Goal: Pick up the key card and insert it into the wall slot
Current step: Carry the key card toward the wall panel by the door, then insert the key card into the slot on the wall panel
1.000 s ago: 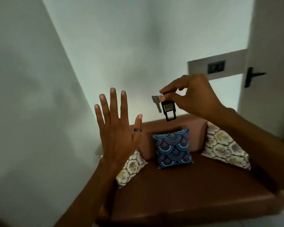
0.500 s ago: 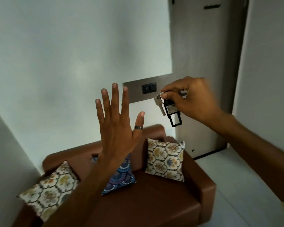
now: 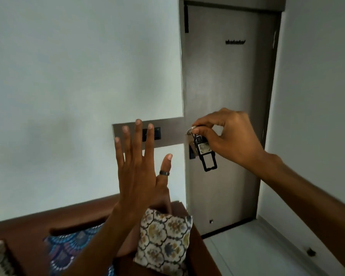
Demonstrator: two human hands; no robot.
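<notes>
While right hand (image 3: pixel 227 136) pinches key card (image 3: pixel 204 151) by its ring before grey door (image 3: pixel 223 80); left hand (image 3: pixel 141 168) splayed wide, empty, overlapping wall slot (image 3: pixel 156 133).

**Left hand spread, right hand pinched**

The left hand (image 3: pixel 141 172) is raised with its back to the camera, fingers splayed and pointing up, thumb out to the right. The right hand (image 3: pixel 230 136) reaches in from the right, forearm extended, fingertips pinched together and pointing down-left.
</notes>
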